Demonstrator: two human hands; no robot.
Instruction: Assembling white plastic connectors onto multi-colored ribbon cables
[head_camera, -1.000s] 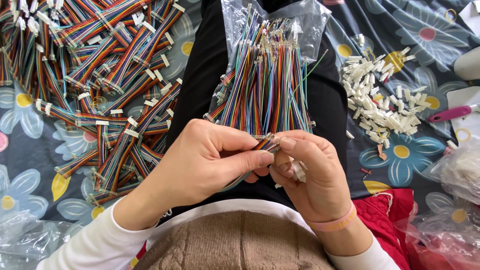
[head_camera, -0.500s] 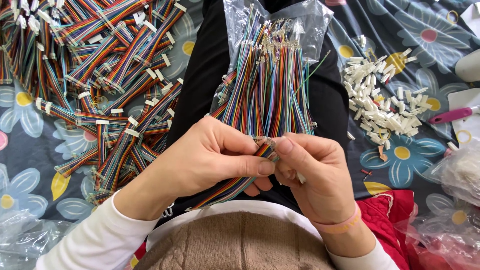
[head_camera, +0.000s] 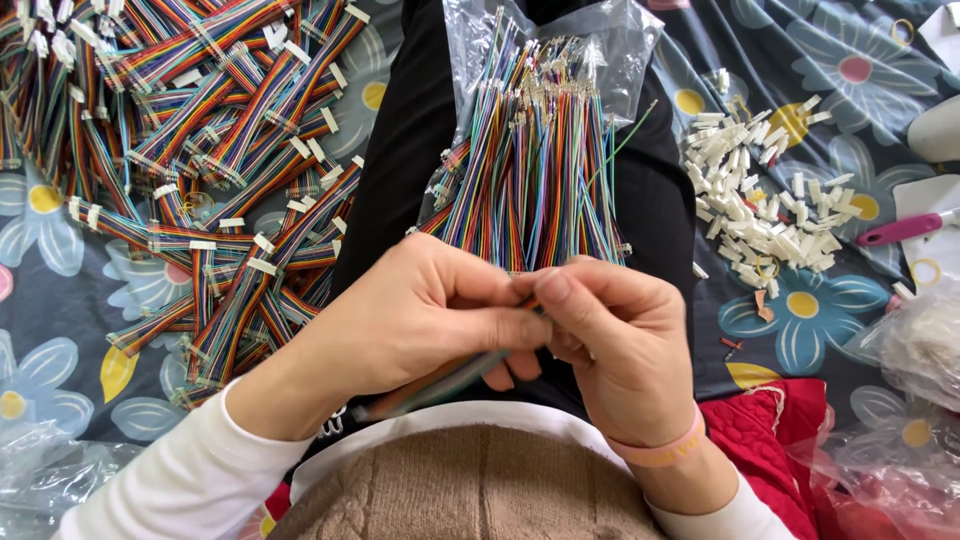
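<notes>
Clear plastic bag under loose wires | both hands pinch ribbon cable

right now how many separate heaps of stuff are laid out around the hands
3: finished rainbow cables on the floral cloth at left, loose wire bundle on a clear bag in the lap, white connectors at right. Bags at the edges may hide more.

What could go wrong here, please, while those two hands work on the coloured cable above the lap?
The loose wires lie on a slippery clear bag on the lap, so they might slide off. The white plugs sit in an open heap and could scatter. The cable is pinched between the left hand and right hand, and its fine ends might bend.
</notes>
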